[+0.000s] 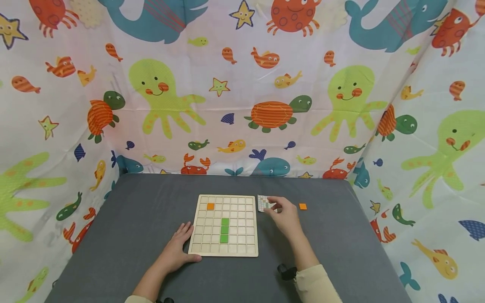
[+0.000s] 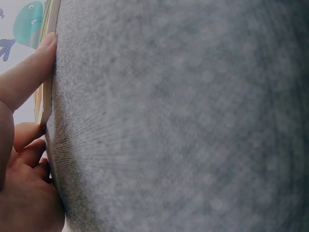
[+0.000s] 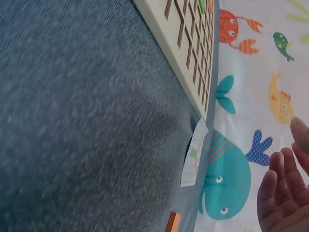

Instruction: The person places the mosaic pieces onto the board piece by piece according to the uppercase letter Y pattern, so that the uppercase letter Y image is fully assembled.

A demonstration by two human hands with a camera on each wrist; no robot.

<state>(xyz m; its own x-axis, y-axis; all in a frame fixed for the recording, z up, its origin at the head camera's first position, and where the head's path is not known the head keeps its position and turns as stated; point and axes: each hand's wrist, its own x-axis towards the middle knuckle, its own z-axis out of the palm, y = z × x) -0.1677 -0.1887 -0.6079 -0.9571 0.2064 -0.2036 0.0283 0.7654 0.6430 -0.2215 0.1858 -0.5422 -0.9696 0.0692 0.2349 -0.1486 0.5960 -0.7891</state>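
Observation:
A pale wooden grid board (image 1: 242, 206) lies on the dark grey table, with one orange tile (image 1: 210, 206) near its upper left and three green tiles (image 1: 225, 229) in a column near its middle. My left hand (image 1: 176, 250) touches the board's lower left corner, fingers along the left side and thumb at the near edge. Over a small patterned card (image 3: 194, 154) right of the board is my right hand (image 1: 283, 214), thumb and forefinger apart. In the right wrist view that hand (image 3: 287, 188) has loosely bent fingers, clear of the card; no held thing shows.
A loose orange tile (image 1: 302, 206) lies on the table (image 1: 159, 206) to the right of the card. A curtain (image 1: 235, 139) printed with sea animals stands behind the table and along both sides.

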